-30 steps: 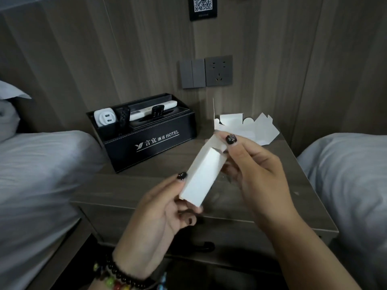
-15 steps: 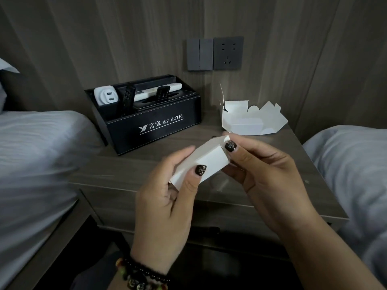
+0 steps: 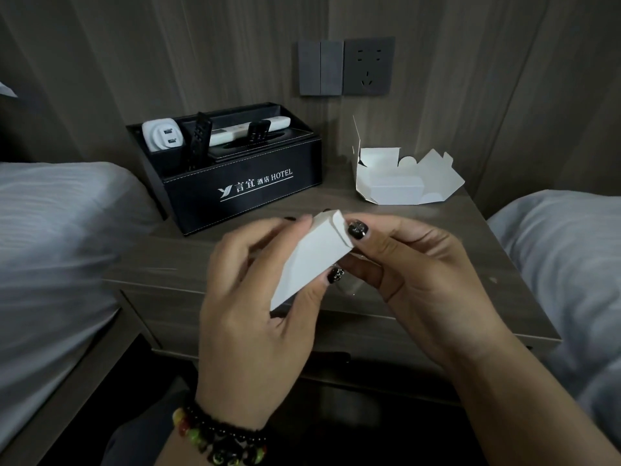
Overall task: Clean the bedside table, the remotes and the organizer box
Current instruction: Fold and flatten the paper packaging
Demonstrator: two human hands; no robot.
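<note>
Both hands hold the small white box (image 3: 312, 260) over the table (image 3: 420, 223) front edge, left hand (image 3: 255, 307) wrapping its lower end, right hand (image 3: 413, 267) pinching the top flap; organizer box (image 3: 235, 193) with remotes (image 3: 200, 139) sits beyond, up-left, nearer the left hand.

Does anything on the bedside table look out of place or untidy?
Yes. An opened, unfolded white carton lies on the bedside table at the back right, its flaps spread out like litter. The organizer box stands somewhat askew to the wall.
</note>
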